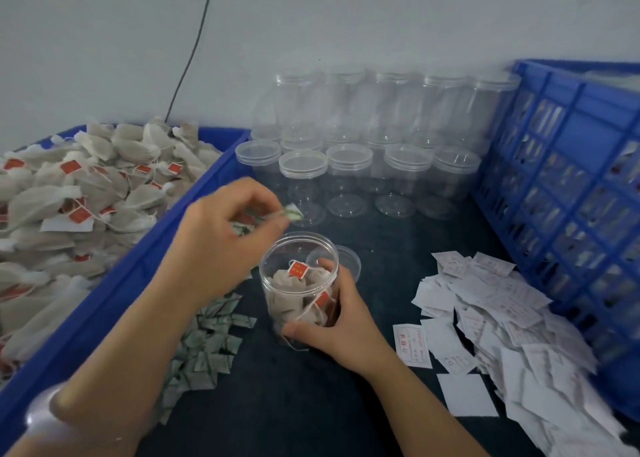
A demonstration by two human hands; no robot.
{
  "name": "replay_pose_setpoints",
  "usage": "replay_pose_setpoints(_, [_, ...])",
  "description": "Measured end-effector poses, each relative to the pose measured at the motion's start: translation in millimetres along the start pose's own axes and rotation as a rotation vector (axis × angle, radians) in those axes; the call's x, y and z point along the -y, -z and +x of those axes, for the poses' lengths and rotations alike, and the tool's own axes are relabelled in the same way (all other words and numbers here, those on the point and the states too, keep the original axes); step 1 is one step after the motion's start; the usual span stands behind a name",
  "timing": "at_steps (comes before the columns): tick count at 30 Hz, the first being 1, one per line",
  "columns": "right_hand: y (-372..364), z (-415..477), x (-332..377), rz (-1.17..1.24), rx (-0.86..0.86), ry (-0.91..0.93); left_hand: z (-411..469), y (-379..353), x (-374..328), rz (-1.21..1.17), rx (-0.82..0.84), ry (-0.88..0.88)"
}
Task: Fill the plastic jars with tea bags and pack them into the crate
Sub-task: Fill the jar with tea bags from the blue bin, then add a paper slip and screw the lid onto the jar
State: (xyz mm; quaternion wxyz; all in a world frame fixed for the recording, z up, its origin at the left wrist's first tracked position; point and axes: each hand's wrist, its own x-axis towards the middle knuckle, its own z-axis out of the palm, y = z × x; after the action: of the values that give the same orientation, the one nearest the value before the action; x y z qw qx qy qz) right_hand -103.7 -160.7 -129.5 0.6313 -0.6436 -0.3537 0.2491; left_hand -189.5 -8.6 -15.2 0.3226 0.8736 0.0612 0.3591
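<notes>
The jar (pixel 294 283) stands upright on the tabletop (pixel 346 404), mouth up, no lid, part-full w/ tea bags (pixel 282 280), directly below the left hand (pixel 225 228). That hand pinches a small green-white sachet (pixel 292 213) betw. thumb & fingertips just above the rim, so the drop is straight down. The right hand (pixel 332 321) wraps the jar's lower wall, fingers curled round it; the crate (pixel 571 179) sits off to the right.

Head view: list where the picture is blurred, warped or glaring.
Head view: the left hand and the small packet its fingers pinch are motion-smeared; the jar gripped by the right hand is sharper; the empty jars at the back look hazy; the blue crate bows from lens distortion; light is flat, without hard shadows or strong glare.
</notes>
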Motion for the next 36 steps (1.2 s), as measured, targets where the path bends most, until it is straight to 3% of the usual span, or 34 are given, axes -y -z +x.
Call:
replay_pose_setpoints(2, [-1,1,-2,-0.001,-0.010,0.017,-10,-18,0,0.201,0.255,0.018])
replay_pose_setpoints(3, [-1,1,-2,-0.010,-0.012,0.029,-16,-29,5,0.230,0.285,0.051])
replay_pose_setpoints(5, [-1,0,1,-0.034,-0.007,0.048,-30,-47,11,0.075,0.142,0.096])
replay_pose_setpoints(7, [-1,0,2,-0.025,-0.006,0.059,-41,-60,15,-0.292,-0.104,0.190])
replay_pose_setpoints(10, [1,4,0,0.060,-0.068,0.052,-45,-82,25,-0.604,-0.248,0.322])
replay_pose_setpoints(15, [1,8,5,0.078,-0.170,-0.041,-36,-91,34,-0.684,-0.265,0.321])
replay_pose_setpoints(22, [1,7,-1,0.014,-0.247,0.027,-38,-101,43,-0.801,-0.239,0.376])
replay_pose_setpoints(26, [13,6,3,-0.232,-0.407,0.050,-46,-105,54,-0.829,-0.175,0.522])
replay_pose_setpoints(29, [45,6,8,-0.708,-0.495,-0.006,-45,-104,58,-0.838,-0.161,0.536])
replay_pose_setpoints(32, [79,-2,11,-1.076,-0.447,-0.256,-44,-107,60,-0.871,-0.160,0.551])
replay_pose_setpoints(36, [100,-15,12,-1.098,-0.405,-0.519,-45,-108,62,-0.866,-0.159,0.552])
